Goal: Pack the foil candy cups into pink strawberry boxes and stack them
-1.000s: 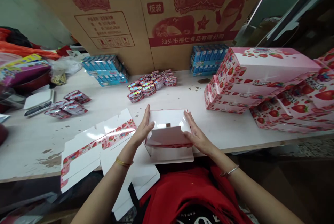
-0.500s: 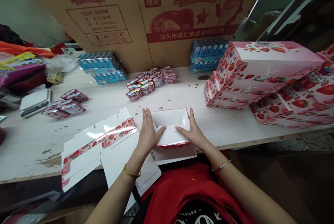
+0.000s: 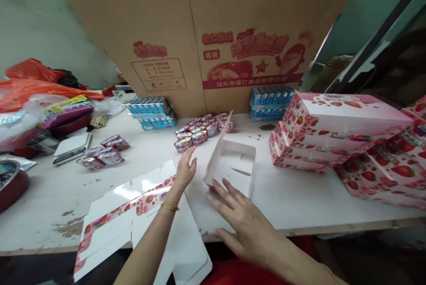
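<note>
A small open white carton stands on the table with its inside showing and one tall flap raised on its left. My right hand is over the carton's near side, fingers spread and holding nothing; its fingertips overlap the near edge, and I cannot tell if they touch. To the left of the carton, my left hand is open, fingers stretched out. Just beyond its fingertips sits a cluster of small shiny wrapped packs. Unfolded strawberry-print carton sheets lie under and beside my left forearm.
Pink strawberry cartons are stacked at the right. Two stacks of blue packs, left and right, stand before a large cardboard box. Further left are more wrapped packs, a white scale and a red bowl.
Both hands have let go of the carton. It now sits farther from me with its flap up at the left. My left hand has moved toward the wrapped packs, and the view has tilted up.
</note>
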Demonstrator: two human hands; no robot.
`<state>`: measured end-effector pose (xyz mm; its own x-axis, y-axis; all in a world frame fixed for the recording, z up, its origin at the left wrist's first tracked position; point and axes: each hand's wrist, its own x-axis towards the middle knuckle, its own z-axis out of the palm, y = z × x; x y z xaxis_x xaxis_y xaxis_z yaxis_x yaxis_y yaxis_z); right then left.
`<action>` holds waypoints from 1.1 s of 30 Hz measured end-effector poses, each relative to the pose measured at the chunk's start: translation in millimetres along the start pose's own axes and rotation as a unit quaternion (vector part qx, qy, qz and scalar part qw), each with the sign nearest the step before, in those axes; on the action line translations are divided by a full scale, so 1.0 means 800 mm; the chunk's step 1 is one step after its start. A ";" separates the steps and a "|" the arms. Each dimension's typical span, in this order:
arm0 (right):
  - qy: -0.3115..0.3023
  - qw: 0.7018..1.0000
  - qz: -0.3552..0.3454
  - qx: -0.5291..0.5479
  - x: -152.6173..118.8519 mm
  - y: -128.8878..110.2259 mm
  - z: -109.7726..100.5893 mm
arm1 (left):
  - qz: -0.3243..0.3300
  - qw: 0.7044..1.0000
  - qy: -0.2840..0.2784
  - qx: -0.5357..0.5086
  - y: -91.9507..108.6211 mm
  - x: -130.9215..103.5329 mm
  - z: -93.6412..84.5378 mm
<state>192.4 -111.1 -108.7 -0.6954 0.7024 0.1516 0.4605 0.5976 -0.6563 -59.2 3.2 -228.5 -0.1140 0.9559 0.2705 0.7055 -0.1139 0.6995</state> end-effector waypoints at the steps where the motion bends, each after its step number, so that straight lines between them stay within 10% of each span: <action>1: 0.020 1.000 0.008 0.003 0.001 0.019 0.010 | 0.020 0.999 0.009 0.041 -0.017 0.018 -0.010; 8: 0.266 0.927 0.165 -0.207 0.071 0.176 -0.012 | 0.065 0.934 -0.122 0.328 -0.100 0.127 -0.051; 14: 0.029 0.904 0.293 -0.311 0.145 0.231 -0.045 | 0.080 0.920 -0.109 0.368 -0.119 0.139 -0.034; 19: -0.014 0.896 0.354 -0.270 0.096 0.221 -0.048 | 0.075 0.948 -0.046 0.306 -0.110 0.117 -0.028; 24: 0.069 0.942 0.328 -0.017 0.022 0.213 -0.035 | -0.070 0.994 0.033 0.078 -0.057 0.076 -0.060; 28: 0.136 0.935 0.321 0.063 0.000 0.202 -0.021 | -0.074 0.980 -0.109 -0.150 0.036 0.039 -0.088; 33: 0.183 0.938 0.293 0.034 -0.023 0.197 0.010 | 0.094 0.948 -0.296 -0.075 0.155 0.022 0.010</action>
<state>272.9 -33.1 -220.9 -0.0934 0.9955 -0.0145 0.6595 0.0509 -0.7500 31.8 7.9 -142.8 0.4474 0.8943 0.0116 0.5617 -0.2910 0.7745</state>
